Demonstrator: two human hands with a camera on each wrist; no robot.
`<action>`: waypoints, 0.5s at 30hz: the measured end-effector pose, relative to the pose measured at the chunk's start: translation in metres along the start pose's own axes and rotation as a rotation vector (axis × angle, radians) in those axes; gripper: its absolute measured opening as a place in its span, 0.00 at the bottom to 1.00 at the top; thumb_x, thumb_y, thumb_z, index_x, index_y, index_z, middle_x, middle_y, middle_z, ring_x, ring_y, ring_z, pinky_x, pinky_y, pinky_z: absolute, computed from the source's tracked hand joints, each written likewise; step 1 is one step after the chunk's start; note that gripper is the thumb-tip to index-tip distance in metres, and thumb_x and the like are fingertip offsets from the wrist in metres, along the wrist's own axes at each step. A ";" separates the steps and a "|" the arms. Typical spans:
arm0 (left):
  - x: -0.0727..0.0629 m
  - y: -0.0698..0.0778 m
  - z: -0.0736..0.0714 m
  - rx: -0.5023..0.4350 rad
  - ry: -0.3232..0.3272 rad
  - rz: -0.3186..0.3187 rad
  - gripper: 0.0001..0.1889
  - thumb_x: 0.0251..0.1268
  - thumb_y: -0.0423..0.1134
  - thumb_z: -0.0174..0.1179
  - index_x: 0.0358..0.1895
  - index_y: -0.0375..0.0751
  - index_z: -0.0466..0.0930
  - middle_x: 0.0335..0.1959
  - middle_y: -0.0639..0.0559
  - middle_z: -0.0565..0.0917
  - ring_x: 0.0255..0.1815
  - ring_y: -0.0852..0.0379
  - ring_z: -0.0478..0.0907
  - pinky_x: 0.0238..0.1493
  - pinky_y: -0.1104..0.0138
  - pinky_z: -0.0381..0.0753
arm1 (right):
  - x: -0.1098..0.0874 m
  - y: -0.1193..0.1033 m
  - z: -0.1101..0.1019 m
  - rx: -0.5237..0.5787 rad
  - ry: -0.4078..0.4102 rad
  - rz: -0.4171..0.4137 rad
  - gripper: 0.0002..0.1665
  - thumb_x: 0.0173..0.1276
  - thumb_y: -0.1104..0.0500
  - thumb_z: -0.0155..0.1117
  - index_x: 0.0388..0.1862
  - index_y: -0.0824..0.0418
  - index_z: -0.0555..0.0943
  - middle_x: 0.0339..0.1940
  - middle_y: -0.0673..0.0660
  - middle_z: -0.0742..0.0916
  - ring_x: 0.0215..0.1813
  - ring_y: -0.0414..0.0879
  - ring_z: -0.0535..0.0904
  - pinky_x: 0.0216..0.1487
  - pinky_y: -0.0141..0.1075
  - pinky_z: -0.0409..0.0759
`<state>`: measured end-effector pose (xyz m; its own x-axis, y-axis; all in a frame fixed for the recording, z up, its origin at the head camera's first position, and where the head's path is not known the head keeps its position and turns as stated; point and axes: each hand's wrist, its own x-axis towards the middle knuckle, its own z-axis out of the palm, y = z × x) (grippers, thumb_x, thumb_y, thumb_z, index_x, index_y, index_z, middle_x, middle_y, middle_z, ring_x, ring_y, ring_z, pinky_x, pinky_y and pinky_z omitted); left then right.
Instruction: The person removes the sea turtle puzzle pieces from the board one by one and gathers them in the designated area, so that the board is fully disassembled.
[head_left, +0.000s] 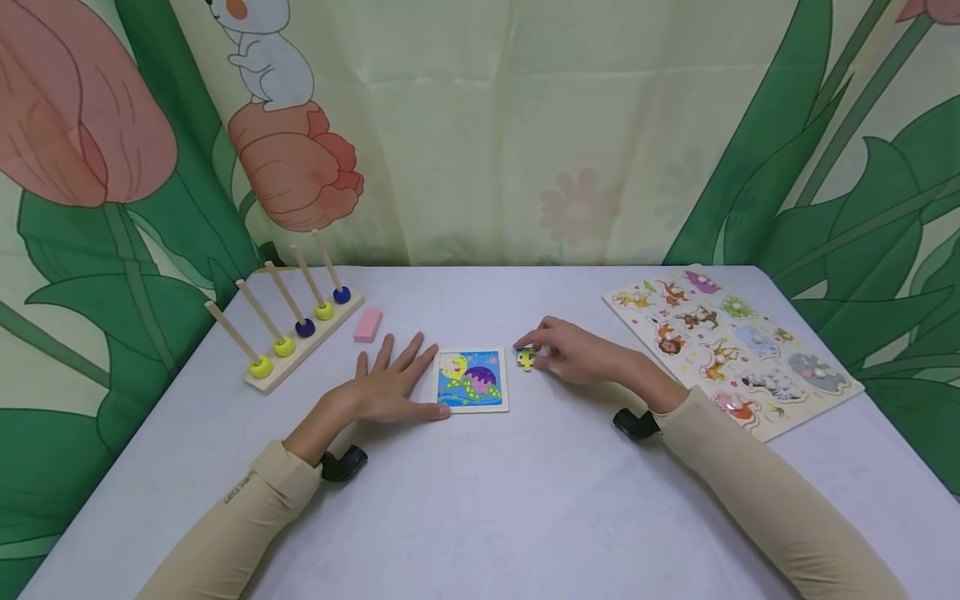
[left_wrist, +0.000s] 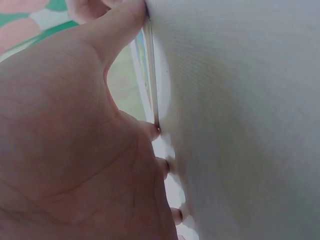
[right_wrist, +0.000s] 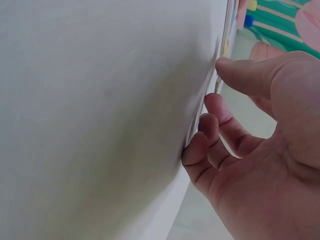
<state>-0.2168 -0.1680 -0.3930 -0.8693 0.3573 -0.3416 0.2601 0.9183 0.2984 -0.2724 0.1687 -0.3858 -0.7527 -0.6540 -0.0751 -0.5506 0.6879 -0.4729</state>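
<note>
A small square jigsaw puzzle [head_left: 472,381] with a turtle picture in a pale frame lies flat on the white table. My left hand [head_left: 390,389] is spread on its left side, thumb at the lower left corner and index fingertip at the upper left edge. In the left wrist view, the thumb of the left hand [left_wrist: 75,125] touches the thin frame edge. Just right of the frame, my right hand [head_left: 573,350] pinches a yellow and blue jigsaw piece [head_left: 526,360] between thumb and fingers, low at the tabletop. The right hand [right_wrist: 270,135] shows curled fingers in its wrist view.
A wooden peg stand [head_left: 300,350] with blue and yellow beads stands at the left. Near it lies a pink block [head_left: 367,325]. An animal picture board [head_left: 727,342] lies at the right, close to the right forearm. A printed curtain [head_left: 480,133] hangs behind the table [head_left: 480,517].
</note>
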 end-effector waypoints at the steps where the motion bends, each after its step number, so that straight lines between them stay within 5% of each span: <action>1: 0.000 0.000 0.000 -0.003 0.001 0.003 0.60 0.61 0.80 0.58 0.89 0.56 0.40 0.91 0.49 0.32 0.88 0.29 0.21 0.77 0.22 0.26 | -0.001 0.001 0.000 0.002 -0.003 0.004 0.23 0.78 0.62 0.65 0.69 0.51 0.83 0.51 0.58 0.82 0.46 0.47 0.74 0.49 0.38 0.74; 15: 0.005 -0.005 0.006 -0.022 0.021 0.009 0.64 0.54 0.87 0.55 0.89 0.60 0.42 0.91 0.51 0.32 0.88 0.29 0.20 0.75 0.20 0.26 | -0.003 0.003 0.000 0.029 -0.013 0.013 0.23 0.79 0.62 0.63 0.70 0.50 0.83 0.54 0.59 0.81 0.49 0.48 0.75 0.53 0.40 0.75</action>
<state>-0.2202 -0.1695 -0.4012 -0.8759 0.3613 -0.3199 0.2588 0.9112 0.3205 -0.2718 0.1730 -0.3868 -0.7549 -0.6492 -0.0925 -0.5301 0.6872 -0.4967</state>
